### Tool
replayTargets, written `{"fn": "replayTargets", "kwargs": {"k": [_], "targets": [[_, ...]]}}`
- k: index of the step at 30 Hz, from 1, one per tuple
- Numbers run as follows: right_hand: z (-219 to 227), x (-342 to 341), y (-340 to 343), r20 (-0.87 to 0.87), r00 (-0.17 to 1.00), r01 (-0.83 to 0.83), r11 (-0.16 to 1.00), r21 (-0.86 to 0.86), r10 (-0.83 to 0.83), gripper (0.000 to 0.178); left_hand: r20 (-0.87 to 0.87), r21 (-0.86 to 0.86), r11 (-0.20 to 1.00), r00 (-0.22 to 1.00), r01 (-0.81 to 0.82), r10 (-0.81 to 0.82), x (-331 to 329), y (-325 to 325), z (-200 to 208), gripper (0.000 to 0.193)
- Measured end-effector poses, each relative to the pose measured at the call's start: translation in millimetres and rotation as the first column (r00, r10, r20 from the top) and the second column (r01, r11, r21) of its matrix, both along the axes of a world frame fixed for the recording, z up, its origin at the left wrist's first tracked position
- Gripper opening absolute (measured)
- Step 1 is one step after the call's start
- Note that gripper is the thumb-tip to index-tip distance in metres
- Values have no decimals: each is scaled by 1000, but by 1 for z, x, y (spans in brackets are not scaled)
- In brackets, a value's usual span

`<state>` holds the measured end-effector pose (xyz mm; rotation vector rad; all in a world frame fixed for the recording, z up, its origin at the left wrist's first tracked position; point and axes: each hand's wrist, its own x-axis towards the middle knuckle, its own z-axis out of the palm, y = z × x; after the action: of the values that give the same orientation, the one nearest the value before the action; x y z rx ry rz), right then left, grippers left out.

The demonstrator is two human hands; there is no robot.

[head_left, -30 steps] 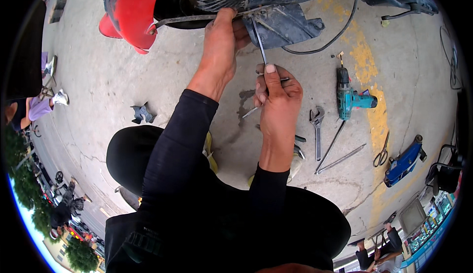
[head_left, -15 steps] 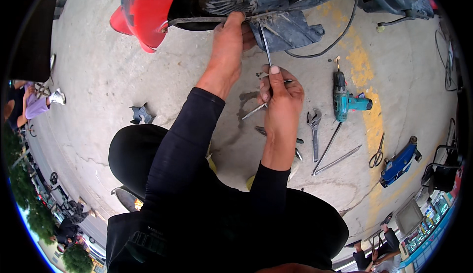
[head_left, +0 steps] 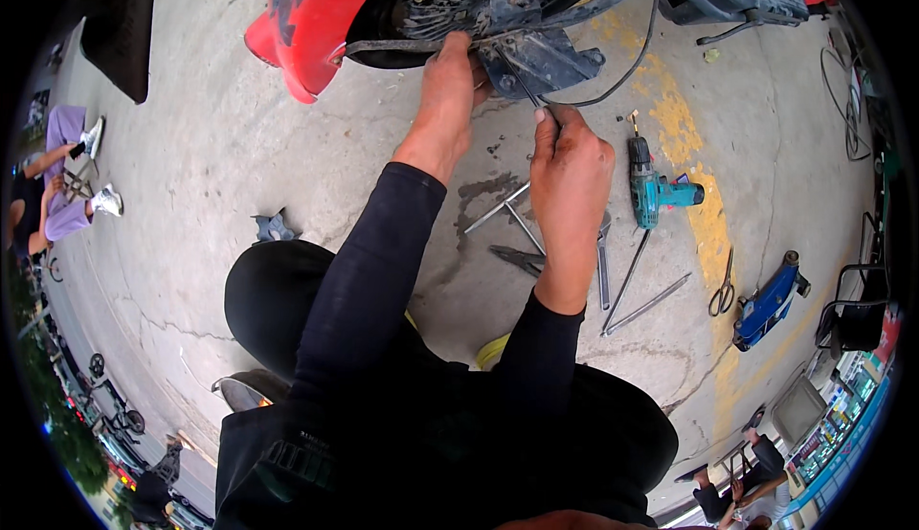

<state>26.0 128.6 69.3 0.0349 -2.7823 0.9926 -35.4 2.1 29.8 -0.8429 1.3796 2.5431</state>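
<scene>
At the lower edge of a red scooter's bodywork [head_left: 311,37], my left hand [head_left: 448,99] grips the edge of a dark, dirty plastic flap [head_left: 546,63]. Its thumb is on top, and its fingers are partly hidden underneath. My right hand [head_left: 571,161] is closed around a slim metal-shafted tool [head_left: 522,80], whose tip meets the flap; its handle is hidden in my fist. Beneath the right hand lie a T-handle wrench [head_left: 498,208] and dark-jawed pliers [head_left: 517,259], partly covered by my wrist. An adjustable wrench [head_left: 603,276] is partly hidden behind that hand.
A teal cordless drill [head_left: 646,190] lies right of my hand. Farther right are metal rods [head_left: 651,305], scissors [head_left: 723,295] and a blue floor jack [head_left: 769,300]. A cable [head_left: 641,75] hangs from the scooter. Small dark bits [head_left: 493,147] and a grey scrap [head_left: 275,225] lie on the concrete. People sit at both sides.
My right hand has moved slightly right, turned knuckles-up and closed around the tool, whose shaft shows less. More of the T-handle wrench and pliers shows. The left hand keeps its hold; the view has shifted.
</scene>
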Motion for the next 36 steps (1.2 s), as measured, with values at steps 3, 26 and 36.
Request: {"fn": "replayTargets", "kwargs": {"k": [3,26,36], "targets": [[-2,1,-1,-26,1000,5,1000,-4,-5,12,0,-22,1000,1000,-12,12,1,0,0,36],[-41,6,-37,393,919,376,271,-886,11,21,17,-44,999,1000,-3,4,-2,-9,-6,31],[-56,-1,-37,78,978,198,758,-622,-192,18,162,-84,990,982,113,-99,-11,-6,11,53]]}}
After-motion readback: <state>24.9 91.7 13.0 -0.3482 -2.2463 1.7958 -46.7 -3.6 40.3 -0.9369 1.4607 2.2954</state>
